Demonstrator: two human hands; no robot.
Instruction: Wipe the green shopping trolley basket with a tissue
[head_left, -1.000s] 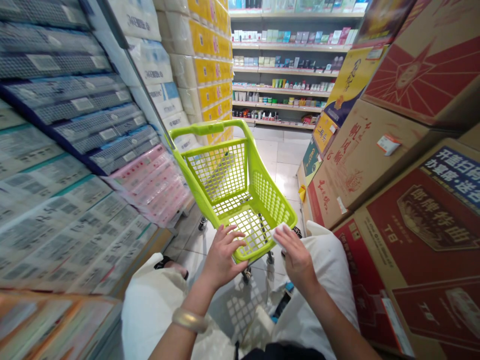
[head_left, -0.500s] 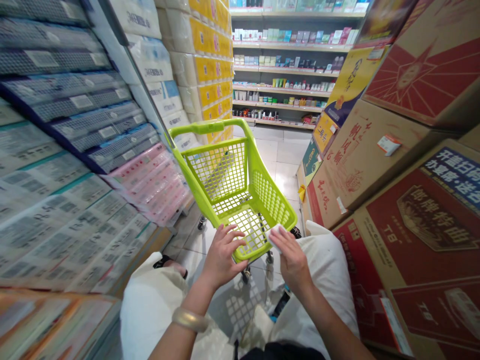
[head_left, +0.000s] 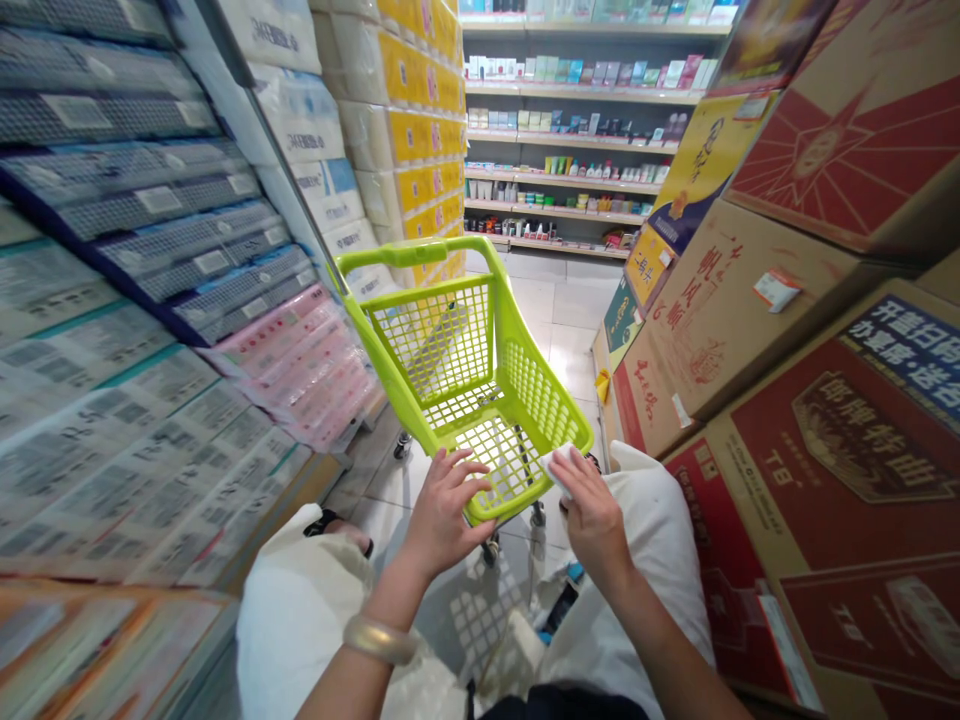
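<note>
A lime-green shopping cart (head_left: 536,385) with a latticed plastic basket stands in front of me, its near corner between my knees. My left hand (head_left: 448,505) rests at the basket's near left rim, fingers spread and curved over the edge, holding nothing else. With my right hand (head_left: 592,505) I press a small white cloth or tissue (head_left: 557,468) against the near right corner of the rim. Its fingers lie over the white piece and hide part of it. The cart's handle (head_left: 427,252) is at the far end.
Stacked tissue packs (head_left: 300,355) line the left side, with yellow-and-white packs (head_left: 420,135) behind the cart. Large cardboard cartons (head_left: 720,310) are piled close on the right. Shelves of small boxes and bottles (head_left: 570,135) stand at the back, across the tiled floor (head_left: 570,310).
My right hand has slid the white cloth or tissue slightly to the right along the rim. My left hand and the cart have stayed in place.
</note>
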